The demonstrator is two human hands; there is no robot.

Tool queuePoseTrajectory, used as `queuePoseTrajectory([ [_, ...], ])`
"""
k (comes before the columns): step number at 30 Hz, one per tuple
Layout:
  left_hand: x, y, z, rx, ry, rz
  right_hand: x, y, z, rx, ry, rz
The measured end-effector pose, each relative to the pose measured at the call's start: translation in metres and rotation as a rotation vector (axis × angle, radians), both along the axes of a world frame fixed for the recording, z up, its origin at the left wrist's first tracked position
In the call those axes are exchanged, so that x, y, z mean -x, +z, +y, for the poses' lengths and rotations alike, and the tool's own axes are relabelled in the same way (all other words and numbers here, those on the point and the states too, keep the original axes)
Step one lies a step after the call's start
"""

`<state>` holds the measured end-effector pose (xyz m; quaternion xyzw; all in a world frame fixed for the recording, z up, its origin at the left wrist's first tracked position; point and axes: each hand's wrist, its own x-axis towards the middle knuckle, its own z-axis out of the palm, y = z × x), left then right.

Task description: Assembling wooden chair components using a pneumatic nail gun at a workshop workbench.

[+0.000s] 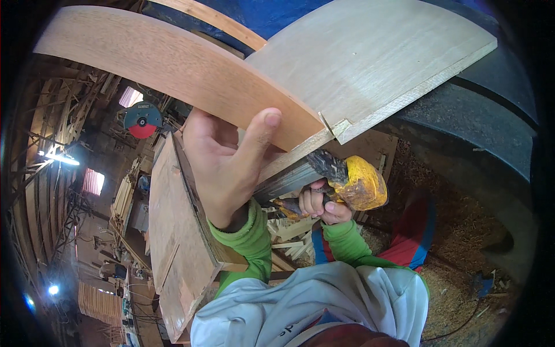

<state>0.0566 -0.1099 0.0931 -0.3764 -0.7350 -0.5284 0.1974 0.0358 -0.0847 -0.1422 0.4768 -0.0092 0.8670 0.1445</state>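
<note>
My left hand grips the lower edge of a long reddish-brown wooden board, thumb on its face and fingers partly hidden behind it. The board's right end meets a wide pale wooden panel at an angle. A small sliver of wood sticks up at this joint. My right hand is wrapped round the handle of a nail gun with a worn yellow body and a grey magazine. Its dark nose is close under the joint; whether it touches the wood cannot be made out.
A plywood-sided box or bench stands just left of my arm. Wood offcuts lie below the nail gun, and shavings cover the floor at right. A dark curved surface is beside the panel. Stacked lumber and a round saw blade appear at far left.
</note>
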Motion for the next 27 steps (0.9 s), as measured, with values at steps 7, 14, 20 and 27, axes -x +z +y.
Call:
queuePoseTrajectory([
  [7,0.004,-0.001,0.0,0.049,-0.043,-0.002,0.003,-0.004,-0.005,0.0,-0.021,-0.024],
  [14,0.003,0.0,0.001,-0.043,-0.121,0.001,0.0,0.003,-0.002,0.009,0.0,-0.077],
  [20,0.006,0.001,-0.001,-0.095,-0.16,-0.022,0.008,0.001,0.001,0.027,-0.005,-0.015],
  [27,0.006,-0.001,-0.001,-0.102,-0.176,0.007,0.009,0.002,0.003,0.069,-0.002,0.007],
])
